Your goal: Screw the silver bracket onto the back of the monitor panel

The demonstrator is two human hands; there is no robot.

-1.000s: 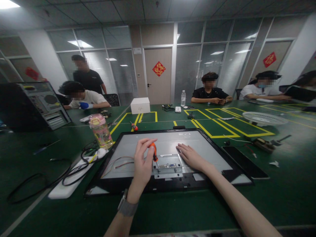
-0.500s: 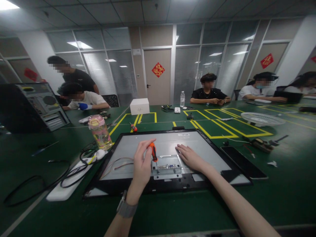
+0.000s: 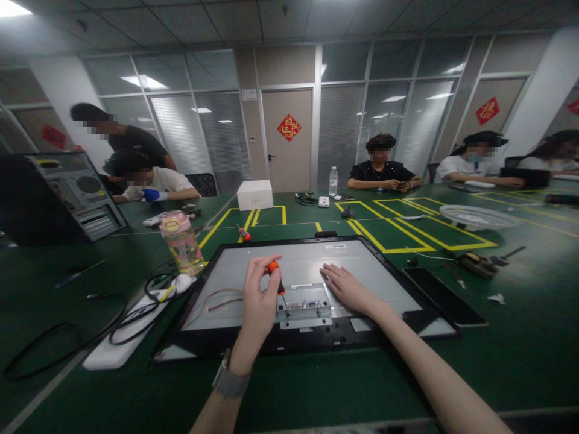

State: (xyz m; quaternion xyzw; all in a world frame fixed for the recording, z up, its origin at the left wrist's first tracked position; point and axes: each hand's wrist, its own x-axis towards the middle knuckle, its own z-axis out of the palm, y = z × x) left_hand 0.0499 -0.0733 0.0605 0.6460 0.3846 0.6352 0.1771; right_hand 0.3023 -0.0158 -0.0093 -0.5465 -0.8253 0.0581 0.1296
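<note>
A flat display panel with a black frame lies on the green table in front of me. My left hand is closed around the handle of an orange and black screwdriver. The shaft points down at the left part of a metal bracket with connector ports, near the panel's front edge. Whether the tip sits in a screw is too small to tell. My right hand rests on the panel with its fingers stretched out, just right of the bracket. Thin wires run across the panel left of my left hand.
To the left are a white power strip with black cables, a pink-lidded bottle and an open computer case. A black phone-like slab lies right of the panel. A white box stands beyond; several people sit around the table.
The screwdriver's handle has tilted further to the left in my left hand, and the fingers have shifted on it. My right hand stays in place on the panel.
</note>
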